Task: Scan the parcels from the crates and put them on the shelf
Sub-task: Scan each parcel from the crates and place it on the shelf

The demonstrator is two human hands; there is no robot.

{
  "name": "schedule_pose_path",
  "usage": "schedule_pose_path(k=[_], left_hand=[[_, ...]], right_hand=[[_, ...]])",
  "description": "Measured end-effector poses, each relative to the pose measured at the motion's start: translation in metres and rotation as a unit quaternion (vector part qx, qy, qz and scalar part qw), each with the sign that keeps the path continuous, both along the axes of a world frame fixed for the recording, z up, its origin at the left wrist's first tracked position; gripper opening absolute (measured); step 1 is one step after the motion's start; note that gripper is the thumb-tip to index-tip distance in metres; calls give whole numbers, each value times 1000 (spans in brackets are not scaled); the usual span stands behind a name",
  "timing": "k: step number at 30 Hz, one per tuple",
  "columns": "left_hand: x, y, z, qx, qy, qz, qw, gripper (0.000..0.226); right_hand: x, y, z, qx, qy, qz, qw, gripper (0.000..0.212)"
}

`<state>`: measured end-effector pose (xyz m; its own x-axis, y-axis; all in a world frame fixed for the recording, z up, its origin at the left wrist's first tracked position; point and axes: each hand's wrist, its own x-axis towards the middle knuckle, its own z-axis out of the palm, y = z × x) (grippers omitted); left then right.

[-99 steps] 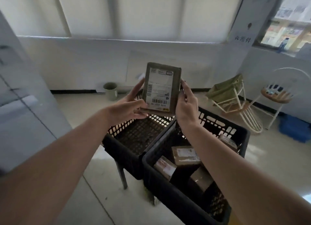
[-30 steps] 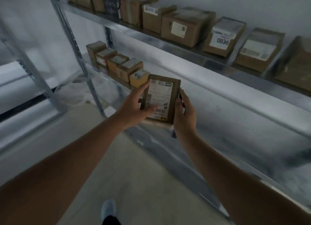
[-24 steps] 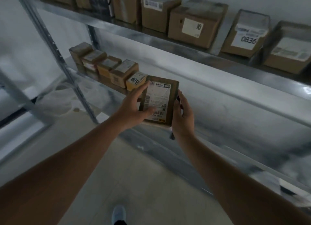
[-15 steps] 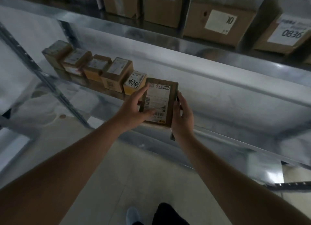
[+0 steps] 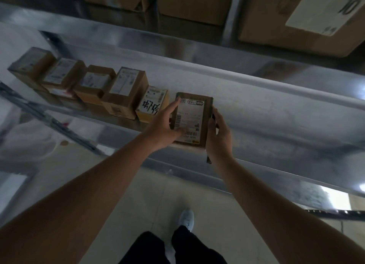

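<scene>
parcel (image 5: 191, 119) held between left hand (image 5: 165, 127) at 9 o'clock and right hand (image 5: 218, 137) at 3 o'clock, above shelf (image 5: 276, 125); row of boxes (image 5: 83, 85) at 10 o'clock.

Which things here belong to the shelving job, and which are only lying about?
Job: held parcel, left hand, right hand, shelf, row of shelved parcels.
Lying about: box marked 10 on the upper shelf, shoe, floor.
</scene>
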<state>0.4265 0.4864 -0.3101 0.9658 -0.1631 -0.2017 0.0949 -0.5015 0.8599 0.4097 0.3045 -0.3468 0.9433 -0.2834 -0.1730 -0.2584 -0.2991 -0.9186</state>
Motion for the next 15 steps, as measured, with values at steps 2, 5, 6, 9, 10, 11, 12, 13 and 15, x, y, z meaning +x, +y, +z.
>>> schedule_pose_path(k=[2,5,6,9,10,11,12,13,15], left_hand=[[15,1,-6,8,5,-3,1000,105],[36,5,-12,25,5,-9,1000,105],[43,6,-13,29,8,-13,999,105],[60,8,-18,37,22,-24,999,103],[65,9,-19,40,25,-28,999,103],[69,9,-20,41,29,-32,998,103],[73,9,-21,39,34,-35,998,103],[77,10,-22,38,42,-38,998,104],[84,12,-23,43,57,-46,996,104]], right_hand=[[13,1,-4,0,12,-1,1000,43],[30,4,-10,-9,31,-6,999,43],[36,6,-12,-11,35,-8,999,42],[51,9,-17,-22,39,-16,999,42],[55,10,-18,-26,41,-18,999,41],[60,11,-20,-27,43,-20,999,41],[64,13,-21,-27,46,-20,998,41],[68,14,-21,-28,49,-19,998,41],[73,18,-23,-30,55,-18,998,40]])
